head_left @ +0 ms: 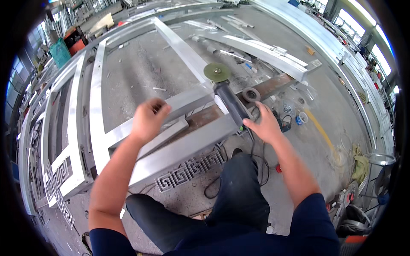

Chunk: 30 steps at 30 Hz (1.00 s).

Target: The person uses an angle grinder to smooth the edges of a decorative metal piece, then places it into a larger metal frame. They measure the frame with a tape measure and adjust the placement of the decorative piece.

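Observation:
An angle grinder (230, 104) with a black body and an olive-green disc (217, 72) rests on the silver metal frame (183, 147), its disc pointing away from me. My right hand (267, 123) is beside the grinder's rear end, thumb and fingers apart; the thumb tip is close to the body, and I cannot tell if it touches. Over the frame's near bars, my left hand (147, 121) has its fingers curled in toward the thumb. Whatever it may hold is hidden.
A tape roll (251, 94) sits on a rusty beam (273, 85) under the frame. Fretwork panels (192, 170) lie near my knees. A black cord (267, 164) loops on the floor. Right of it stand a blue-and-white tin (302, 118) and a bag of small parts (288, 106).

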Tool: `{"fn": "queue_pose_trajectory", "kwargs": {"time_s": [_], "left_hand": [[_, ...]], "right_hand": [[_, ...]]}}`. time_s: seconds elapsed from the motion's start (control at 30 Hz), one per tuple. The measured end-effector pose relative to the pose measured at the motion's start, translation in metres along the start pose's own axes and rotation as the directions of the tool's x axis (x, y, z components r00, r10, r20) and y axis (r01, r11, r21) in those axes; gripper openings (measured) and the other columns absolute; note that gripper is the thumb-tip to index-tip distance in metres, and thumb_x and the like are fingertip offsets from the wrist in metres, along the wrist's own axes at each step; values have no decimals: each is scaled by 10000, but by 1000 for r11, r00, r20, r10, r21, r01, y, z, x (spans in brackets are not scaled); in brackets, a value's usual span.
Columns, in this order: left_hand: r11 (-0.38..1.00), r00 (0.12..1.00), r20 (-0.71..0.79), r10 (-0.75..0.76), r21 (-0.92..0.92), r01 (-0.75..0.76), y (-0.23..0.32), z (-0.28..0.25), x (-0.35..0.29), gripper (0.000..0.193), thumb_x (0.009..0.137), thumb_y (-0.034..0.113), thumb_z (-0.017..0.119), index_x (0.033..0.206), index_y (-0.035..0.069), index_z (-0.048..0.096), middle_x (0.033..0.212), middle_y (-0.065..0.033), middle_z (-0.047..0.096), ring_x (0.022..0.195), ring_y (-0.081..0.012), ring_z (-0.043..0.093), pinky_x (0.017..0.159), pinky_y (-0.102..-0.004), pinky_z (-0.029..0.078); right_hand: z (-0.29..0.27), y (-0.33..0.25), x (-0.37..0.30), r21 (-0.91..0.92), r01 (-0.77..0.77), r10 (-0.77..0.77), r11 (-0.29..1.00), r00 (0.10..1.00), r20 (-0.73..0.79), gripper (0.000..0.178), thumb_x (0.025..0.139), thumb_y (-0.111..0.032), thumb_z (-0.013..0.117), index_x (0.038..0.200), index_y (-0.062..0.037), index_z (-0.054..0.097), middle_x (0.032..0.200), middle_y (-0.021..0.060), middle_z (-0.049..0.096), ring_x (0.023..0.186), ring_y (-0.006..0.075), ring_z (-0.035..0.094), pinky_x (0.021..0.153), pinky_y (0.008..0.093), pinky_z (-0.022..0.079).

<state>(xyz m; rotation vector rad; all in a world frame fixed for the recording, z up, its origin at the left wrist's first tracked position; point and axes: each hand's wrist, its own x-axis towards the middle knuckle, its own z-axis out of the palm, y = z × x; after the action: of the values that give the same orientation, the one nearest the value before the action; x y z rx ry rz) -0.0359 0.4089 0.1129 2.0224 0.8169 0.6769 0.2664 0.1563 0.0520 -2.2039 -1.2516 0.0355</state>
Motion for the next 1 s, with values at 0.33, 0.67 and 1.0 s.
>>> {"fn": "queue_pose_trajectory", "kwargs": {"time_s": [0.33, 0.67, 1.0], "left_hand": [[933, 951, -81, -299, 185, 309, -113, 9, 257, 530, 922, 337, 736, 1308, 2, 596, 1160, -115, 669, 1005, -224, 634, 891, -355, 503], [626, 630, -171, -758, 85, 776, -172, 139, 477, 1180, 802, 661, 760, 1490, -161, 267, 1489, -335, 450, 1398, -421, 461, 1132, -450, 413], [190, 476, -545, -690, 498, 846, -120, 207, 536, 1031, 936, 595, 586, 1503, -166, 184, 1465, -313, 409, 1321, -432, 519, 1047, -515, 497]], "right_hand": [[46, -39, 112, -184, -201, 260, 962, 880, 399, 887, 721, -422, 859, 1360, 64, 481, 1220, 276, 629, 1155, 427, 628, 971, 471, 521], [23, 23, 162, -3, -344, 288, 939, 781, 554, 554, 705, -375, 827, 1056, 26, 676, 1015, 201, 688, 1043, 359, 636, 973, 459, 485], [-31, 251, 272, 71, -938, 940, 339, 341, 13, 484, 724, -303, 844, 976, 69, 664, 917, 243, 714, 876, 393, 699, 781, 459, 531]]}}
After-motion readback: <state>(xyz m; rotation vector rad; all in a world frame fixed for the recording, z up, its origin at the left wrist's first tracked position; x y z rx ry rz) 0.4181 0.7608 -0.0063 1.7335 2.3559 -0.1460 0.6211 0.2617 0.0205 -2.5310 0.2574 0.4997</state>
